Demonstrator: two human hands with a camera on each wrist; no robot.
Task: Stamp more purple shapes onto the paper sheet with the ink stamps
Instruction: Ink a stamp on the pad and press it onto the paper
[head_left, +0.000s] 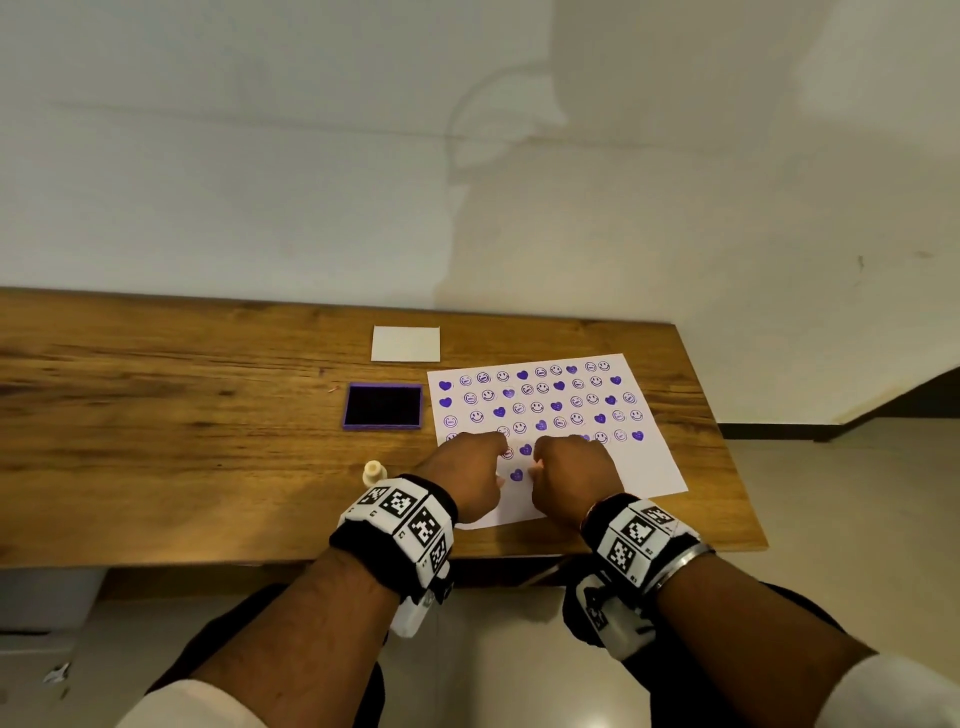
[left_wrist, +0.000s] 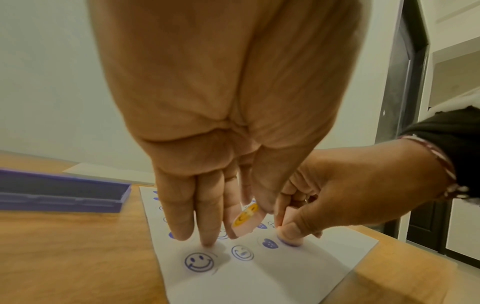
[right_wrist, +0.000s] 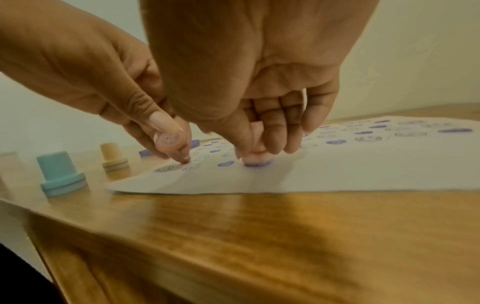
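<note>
A white paper sheet (head_left: 644, 462) covered with purple smileys and hearts lies on the wooden table (head_left: 208, 415). My right hand (head_left: 545, 462) pinches a pink stamp (right_wrist: 257, 159) and holds it upright, its inked face pressed on the sheet's near part beside a fresh heart print (left_wrist: 270, 243). My left hand (head_left: 491, 457) holds a second pink stamp (left_wrist: 246, 219) with a yellow smiley label, tilted off the paper between thumb and finger. Its other fingertips (left_wrist: 206, 238) press on the sheet just behind a smiley print (left_wrist: 199, 262).
An open purple ink pad (head_left: 383, 407) sits left of the sheet, with a white card (head_left: 405, 344) behind it. A cream stamp (head_left: 374, 473) and a teal stamp (right_wrist: 61, 174) stand near the sheet's left corner. The table's front edge is close to my wrists.
</note>
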